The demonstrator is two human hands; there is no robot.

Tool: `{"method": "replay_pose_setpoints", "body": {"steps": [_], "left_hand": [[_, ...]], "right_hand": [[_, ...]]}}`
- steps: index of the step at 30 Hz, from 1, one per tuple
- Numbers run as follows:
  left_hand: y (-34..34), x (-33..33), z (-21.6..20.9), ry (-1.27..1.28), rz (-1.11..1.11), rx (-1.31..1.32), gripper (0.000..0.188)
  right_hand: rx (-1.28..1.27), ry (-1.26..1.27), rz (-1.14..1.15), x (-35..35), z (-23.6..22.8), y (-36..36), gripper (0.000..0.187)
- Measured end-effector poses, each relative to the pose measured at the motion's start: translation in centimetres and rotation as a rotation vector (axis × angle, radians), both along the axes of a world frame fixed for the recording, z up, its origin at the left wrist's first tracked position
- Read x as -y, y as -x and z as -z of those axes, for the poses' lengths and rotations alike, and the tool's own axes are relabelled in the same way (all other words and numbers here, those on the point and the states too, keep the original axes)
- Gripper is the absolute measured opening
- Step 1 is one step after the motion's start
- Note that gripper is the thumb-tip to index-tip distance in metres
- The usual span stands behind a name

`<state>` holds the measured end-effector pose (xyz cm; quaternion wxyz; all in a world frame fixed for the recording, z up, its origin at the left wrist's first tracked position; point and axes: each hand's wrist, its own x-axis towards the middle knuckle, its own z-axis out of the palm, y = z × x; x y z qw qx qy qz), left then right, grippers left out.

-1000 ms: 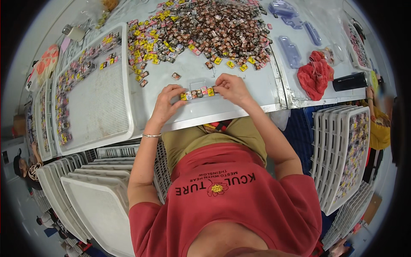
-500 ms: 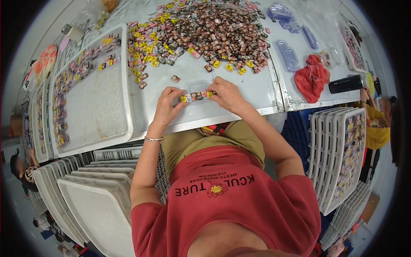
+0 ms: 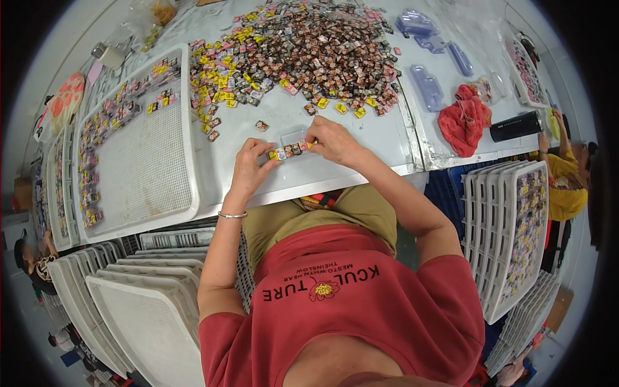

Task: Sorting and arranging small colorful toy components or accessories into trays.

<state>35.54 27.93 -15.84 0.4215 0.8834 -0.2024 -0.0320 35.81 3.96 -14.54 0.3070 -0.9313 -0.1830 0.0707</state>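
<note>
A short row of small square printed pieces (image 3: pixel 290 151), yellow, black, white and pink, lies in front of me near the table's front edge. My left hand (image 3: pixel 250 168) closes thumb and fingers on the row's left end. At its right end my right hand (image 3: pixel 334 143) pinches with the fingertips, which hide the last piece. Just behind the row a clear plastic case (image 3: pixel 294 137) shows, partly covered; whether the pieces sit inside it I cannot tell. One loose piece (image 3: pixel 261 126) lies apart, beyond my left hand.
A large heap of such pieces (image 3: pixel 322 58) covers the table's far middle. To the left stands a white mesh tray (image 3: pixel 138 174) holding filled rows. On the right are blue plastic trays (image 3: pixel 425 87), a red cloth (image 3: pixel 463 122) and a black bottle (image 3: pixel 516 126). Stacked trays (image 3: pixel 503 238) flank me.
The row and both hands appear slightly further left. My right fingers have shifted a little up and left over the row's right end; the left hand keeps its grip.
</note>
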Motion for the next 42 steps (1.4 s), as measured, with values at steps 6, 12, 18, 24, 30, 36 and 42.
{"method": "replay_pose_setpoints", "body": {"steps": [6, 12, 18, 24, 30, 36, 42], "left_hand": [[-0.1, 0.2, -0.7, 0.001, 0.005, -0.009, 0.041], [-0.7, 2.7, -1.7, -0.1, 0.023, 0.3, 0.03], [-2.9, 7.4, -1.4, -0.3, 0.463, 0.266, 0.025], [-5.1, 9.0, -2.5, -0.42, 0.638, 0.241, 0.016], [-4.7, 8.7, -2.2, -0.242, 0.554, 0.278, 0.013], [-4.7, 8.5, -2.7, 0.199, 0.23, -0.457, 0.008], [-4.2, 7.7, -3.4, 0.443, 0.211, -0.43, 0.012]], "right_hand": [[0.031, -0.185, 0.096, 1.0, 0.5, 0.3, 0.024], [0.056, -0.42, 0.248, 2.0, 1.7, -0.1, 0.016], [-0.037, -0.507, 0.384, 5.5, 3.1, 0.2, 0.011], [0.012, -0.502, 0.436, 6.0, 3.0, 1.1, 0.014], [0.367, -0.302, 0.485, 5.3, 1.3, 1.7, 0.023], [-0.086, -0.788, 0.379, 2.8, 0.5, 1.7, 0.02], [-0.731, -1.373, 0.407, 1.7, -0.6, 0.9, 0.02]]}}
